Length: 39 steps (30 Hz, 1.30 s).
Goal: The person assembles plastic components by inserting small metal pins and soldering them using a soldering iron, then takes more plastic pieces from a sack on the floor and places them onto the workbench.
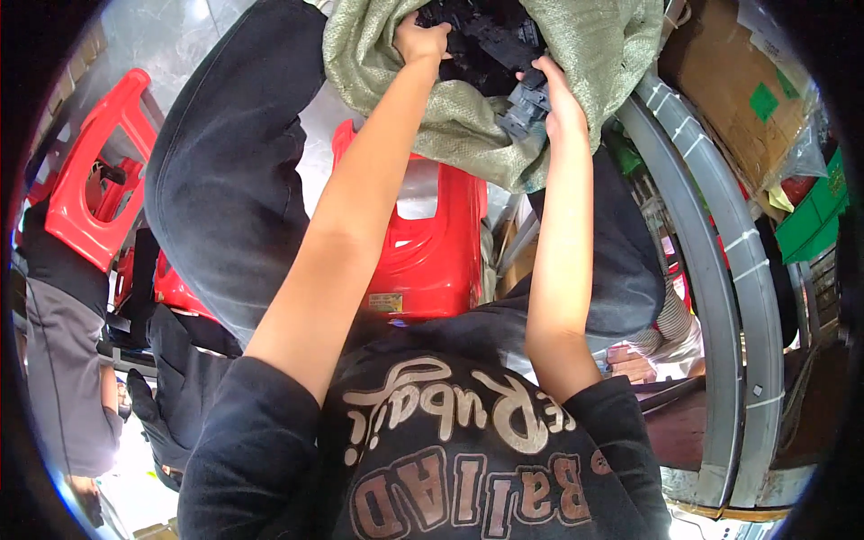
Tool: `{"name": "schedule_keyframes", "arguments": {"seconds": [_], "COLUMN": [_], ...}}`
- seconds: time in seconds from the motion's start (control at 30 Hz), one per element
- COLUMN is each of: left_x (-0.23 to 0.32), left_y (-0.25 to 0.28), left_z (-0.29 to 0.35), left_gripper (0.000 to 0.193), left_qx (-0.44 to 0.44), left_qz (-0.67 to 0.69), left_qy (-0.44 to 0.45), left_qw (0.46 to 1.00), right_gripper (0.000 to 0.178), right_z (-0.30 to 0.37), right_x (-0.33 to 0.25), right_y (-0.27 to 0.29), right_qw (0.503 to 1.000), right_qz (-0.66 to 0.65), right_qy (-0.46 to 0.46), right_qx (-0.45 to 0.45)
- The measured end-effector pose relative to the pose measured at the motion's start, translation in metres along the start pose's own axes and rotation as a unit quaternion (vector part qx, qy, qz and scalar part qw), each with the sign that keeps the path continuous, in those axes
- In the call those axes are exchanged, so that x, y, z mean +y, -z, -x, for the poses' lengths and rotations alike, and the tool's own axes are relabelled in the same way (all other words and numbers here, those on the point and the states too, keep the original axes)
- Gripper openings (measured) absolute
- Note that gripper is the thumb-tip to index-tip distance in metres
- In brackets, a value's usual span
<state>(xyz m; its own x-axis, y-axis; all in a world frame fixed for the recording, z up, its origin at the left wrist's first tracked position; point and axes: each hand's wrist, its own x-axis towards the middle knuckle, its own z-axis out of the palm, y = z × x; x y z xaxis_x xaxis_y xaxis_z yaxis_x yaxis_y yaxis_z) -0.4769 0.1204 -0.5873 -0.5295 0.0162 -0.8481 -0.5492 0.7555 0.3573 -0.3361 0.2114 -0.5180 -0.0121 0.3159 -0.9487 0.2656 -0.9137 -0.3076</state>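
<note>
A pale green woven sack (pixel 360 63) stands open in front of me, its mouth rolled back. Inside lies a heap of black plastic parts (pixel 490 40), too dark to tell apart. My left hand (pixel 421 40) reaches in at the left of the mouth, fingers curled beside the heap; what they hold is hidden. At the right side, my right hand (pixel 562 99) is closed on a dark grey plastic part (pixel 525 110) with small block-like shapes, close to the sack's inner wall.
A red plastic stool (pixel 432 261) stands between my legs below the sack. Another red stool (pixel 67 211) is at the far left, near other people's dark-clothed legs (pixel 63 360). Grey metal rails (pixel 711 270) run along the right. Behind them are a cardboard box (pixel 733 81) and a green bin (pixel 814 216).
</note>
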Motion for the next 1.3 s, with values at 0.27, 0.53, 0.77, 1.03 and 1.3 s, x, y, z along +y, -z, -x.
{"name": "schedule_keyframes", "arguments": {"seconds": [0.27, 0.53, 0.77, 1.03, 1.3], "left_x": [0.031, -0.060, -0.003, 0.070, 0.121], "left_y": [0.022, 0.054, 0.071, 0.136, 0.229], "left_z": [0.013, -0.012, 0.149, 0.219, 0.339], "left_gripper": [0.024, 0.038, 0.033, 0.039, 0.053], "left_qx": [-0.101, -0.298, -0.279, -0.242, -0.324], "left_qz": [0.368, 0.521, 0.317, 0.422, 0.317], "left_qy": [0.129, 0.047, -0.026, 0.360, -0.322], "left_qw": [0.915, 0.798, 0.906, 0.797, 0.831], "right_gripper": [0.018, 0.024, 0.032, 0.041, 0.055], "right_z": [0.049, 0.143, 0.259, 0.378, 0.483], "right_x": [-0.029, -0.025, -0.035, -0.012, 0.034], "right_y": [-0.037, -0.123, -0.129, -0.101, 0.016], "right_qw": [0.987, 0.920, 0.866, 0.861, 0.825], "right_qz": [0.060, 0.065, 0.107, -0.071, -0.297], "right_qy": [0.114, 0.312, 0.451, 0.488, 0.461], "right_qx": [-0.097, -0.227, -0.191, -0.125, -0.136]}}
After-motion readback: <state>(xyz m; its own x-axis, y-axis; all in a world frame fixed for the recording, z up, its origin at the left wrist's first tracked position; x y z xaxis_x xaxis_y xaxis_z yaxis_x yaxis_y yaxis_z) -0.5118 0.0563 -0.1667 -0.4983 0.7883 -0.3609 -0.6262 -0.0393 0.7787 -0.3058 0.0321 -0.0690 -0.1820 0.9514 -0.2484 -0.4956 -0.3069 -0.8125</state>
